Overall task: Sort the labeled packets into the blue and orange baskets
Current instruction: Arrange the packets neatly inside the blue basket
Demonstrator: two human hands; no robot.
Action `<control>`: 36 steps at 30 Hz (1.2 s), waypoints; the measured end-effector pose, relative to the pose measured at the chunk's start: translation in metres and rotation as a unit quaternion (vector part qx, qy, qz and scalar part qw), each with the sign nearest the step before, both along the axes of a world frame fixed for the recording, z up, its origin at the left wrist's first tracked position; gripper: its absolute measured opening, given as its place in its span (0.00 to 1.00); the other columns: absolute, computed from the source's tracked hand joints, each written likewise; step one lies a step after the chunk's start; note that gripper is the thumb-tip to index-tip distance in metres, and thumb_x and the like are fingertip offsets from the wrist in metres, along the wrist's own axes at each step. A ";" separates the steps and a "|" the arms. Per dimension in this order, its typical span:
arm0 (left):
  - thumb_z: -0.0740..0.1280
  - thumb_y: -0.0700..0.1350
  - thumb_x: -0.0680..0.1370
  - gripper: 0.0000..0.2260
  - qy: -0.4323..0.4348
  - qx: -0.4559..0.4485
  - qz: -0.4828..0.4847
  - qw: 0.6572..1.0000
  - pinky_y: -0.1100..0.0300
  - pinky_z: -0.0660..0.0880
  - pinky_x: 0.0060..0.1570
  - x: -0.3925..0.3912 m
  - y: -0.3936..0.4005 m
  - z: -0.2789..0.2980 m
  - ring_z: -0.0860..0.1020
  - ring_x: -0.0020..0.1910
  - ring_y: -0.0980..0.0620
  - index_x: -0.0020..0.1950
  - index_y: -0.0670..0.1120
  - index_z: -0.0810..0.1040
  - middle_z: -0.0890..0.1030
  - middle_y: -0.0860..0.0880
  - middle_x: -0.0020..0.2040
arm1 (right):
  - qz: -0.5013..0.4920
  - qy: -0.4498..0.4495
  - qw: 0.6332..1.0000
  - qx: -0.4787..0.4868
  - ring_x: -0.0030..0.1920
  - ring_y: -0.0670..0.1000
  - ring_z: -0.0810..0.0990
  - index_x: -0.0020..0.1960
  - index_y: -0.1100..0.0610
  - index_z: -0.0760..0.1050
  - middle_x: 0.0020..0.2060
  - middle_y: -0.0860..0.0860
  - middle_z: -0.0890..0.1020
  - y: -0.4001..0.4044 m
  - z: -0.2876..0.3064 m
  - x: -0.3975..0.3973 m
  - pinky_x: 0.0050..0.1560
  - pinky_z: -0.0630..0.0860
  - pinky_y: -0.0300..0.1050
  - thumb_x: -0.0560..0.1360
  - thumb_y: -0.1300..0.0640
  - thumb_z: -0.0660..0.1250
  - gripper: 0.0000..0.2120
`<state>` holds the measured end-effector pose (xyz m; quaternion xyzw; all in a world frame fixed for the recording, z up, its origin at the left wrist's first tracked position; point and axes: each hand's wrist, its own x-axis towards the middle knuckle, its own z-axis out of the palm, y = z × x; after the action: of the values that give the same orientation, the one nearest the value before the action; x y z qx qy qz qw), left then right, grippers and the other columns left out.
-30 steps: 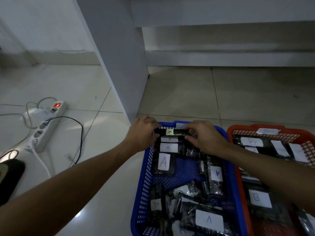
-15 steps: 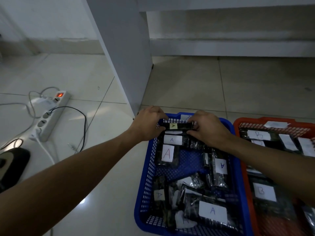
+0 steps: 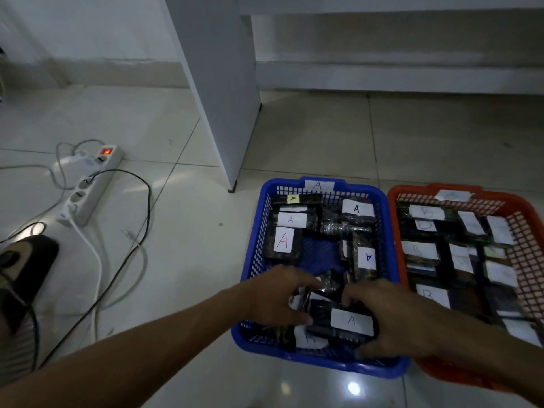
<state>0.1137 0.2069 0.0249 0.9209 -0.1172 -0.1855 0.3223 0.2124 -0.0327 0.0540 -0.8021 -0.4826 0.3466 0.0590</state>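
Where both forearms reach in from the near edge of my view, I see the left hand (image 3: 279, 295) and the right hand (image 3: 391, 313) meet over the near end of the blue plastic lattice basket (image 3: 253, 254). The left hand's fingers are curled around a crinkled dark foil packet (image 3: 300, 298); its thumb sits low beside the white label. The right hand's fingers pinch the far edge of a dark packet with a white paper label marked A (image 3: 351, 320), which lies between the two hands inside the basket's near end. Motion blur softens both hands, so I cannot tell the finer finger placement.

Further in, the blue basket holds more dark packets labelled A, including one with a red letter A (image 3: 284, 239) at the left wall and one with a small yellow tag (image 3: 293, 198) at the far left corner. Just beside it on the right stands the orange plastic lattice basket (image 3: 527, 245), filled with dark packets bearing white labels marked B.

On the pale tiled floor (image 3: 182, 260) to the left lie a white power strip with a glowing red switch (image 3: 88, 189) and its cables. Beyond the baskets rises a white furniture panel (image 3: 217, 83).
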 end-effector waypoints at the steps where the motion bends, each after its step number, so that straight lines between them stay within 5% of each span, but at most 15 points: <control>1: 0.76 0.50 0.74 0.25 0.004 -0.010 0.000 1.000 0.63 0.72 0.58 -0.003 -0.001 -0.003 0.77 0.57 0.56 0.69 0.50 0.76 0.81 0.51 0.61 | 0.000 -0.014 1.000 0.003 0.49 0.42 0.76 0.61 0.41 0.69 0.52 0.40 0.75 -0.003 -0.004 -0.003 0.48 0.80 0.44 0.63 0.34 0.76 0.31; 6: 0.76 0.60 0.71 0.31 -0.005 -0.010 0.011 1.000 0.54 0.72 0.62 -0.005 0.004 0.004 0.72 0.59 0.55 0.71 0.57 0.72 0.78 0.56 0.62 | -0.045 -0.006 0.997 0.064 0.43 0.43 0.80 0.57 0.40 0.70 0.47 0.41 0.79 -0.007 -0.007 -0.006 0.42 0.81 0.45 0.63 0.38 0.74 0.26; 13: 0.74 0.59 0.72 0.26 -0.114 0.007 0.033 0.993 0.59 0.74 0.59 -0.001 0.011 0.012 0.74 0.57 0.59 0.69 0.55 0.75 0.80 0.58 0.60 | -0.099 0.011 0.981 0.164 0.45 0.37 0.82 0.54 0.38 0.71 0.46 0.36 0.82 0.009 0.005 0.010 0.41 0.82 0.41 0.64 0.37 0.77 0.23; 21: 0.71 0.65 0.68 0.28 -0.228 0.089 0.228 0.942 0.53 0.77 0.51 -0.016 0.027 0.006 0.73 0.53 0.59 0.65 0.55 0.78 0.83 0.58 0.53 | -0.139 -0.012 0.963 0.229 0.56 0.36 0.78 0.61 0.43 0.75 0.56 0.35 0.78 0.034 -0.004 0.048 0.55 0.80 0.36 0.66 0.48 0.81 0.27; 24: 0.68 0.69 0.67 0.32 -0.238 0.102 0.353 0.899 0.59 0.73 0.45 -0.022 0.022 0.001 0.72 0.48 0.58 0.64 0.52 0.80 0.83 0.57 0.50 | -0.262 0.127 0.925 0.243 0.54 0.40 0.83 0.64 0.47 0.75 0.57 0.42 0.81 0.062 -0.008 0.062 0.53 0.82 0.40 0.66 0.53 0.83 0.29; 27: 0.68 0.70 0.65 0.33 -0.210 0.100 0.422 0.876 0.61 0.70 0.46 -0.019 0.013 -0.003 0.71 0.48 0.59 0.63 0.52 0.80 0.82 0.57 0.50 | -0.379 0.296 0.845 0.235 0.49 0.49 0.87 0.63 0.53 0.74 0.52 0.52 0.86 0.099 -0.013 0.064 0.50 0.85 0.47 0.70 0.57 0.80 0.24; 30: 0.69 0.71 0.64 0.32 -0.179 0.116 0.460 0.862 0.61 0.67 0.49 -0.011 0.005 -0.007 0.68 0.50 0.60 0.62 0.55 0.78 0.80 0.58 0.53 | -0.435 0.314 0.804 0.258 0.47 0.52 0.88 0.60 0.58 0.76 0.49 0.55 0.87 0.127 -0.022 0.068 0.49 0.85 0.49 0.72 0.64 0.77 0.19; 33: 0.67 0.74 0.65 0.34 -0.154 0.138 0.469 0.859 0.61 0.64 0.52 -0.007 0.006 -0.012 0.68 0.55 0.59 0.64 0.56 0.74 0.78 0.61 0.57 | -0.416 0.317 0.815 0.250 0.49 0.53 0.87 0.58 0.58 0.79 0.51 0.58 0.86 0.149 -0.023 0.081 0.49 0.85 0.50 0.73 0.65 0.77 0.16; 36: 0.67 0.73 0.66 0.33 -0.162 0.153 0.456 0.862 0.61 0.63 0.54 -0.006 0.011 -0.016 0.69 0.58 0.57 0.65 0.56 0.74 0.76 0.59 0.59 | -0.346 0.250 0.871 0.244 0.52 0.43 0.81 0.59 0.53 0.82 0.53 0.48 0.83 0.168 -0.022 0.094 0.47 0.79 0.34 0.72 0.61 0.78 0.17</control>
<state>0.1082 0.2180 0.0086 0.9263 0.2948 0.1186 0.2025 0.3063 0.1349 0.0317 -0.7647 -0.2124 0.3643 0.4872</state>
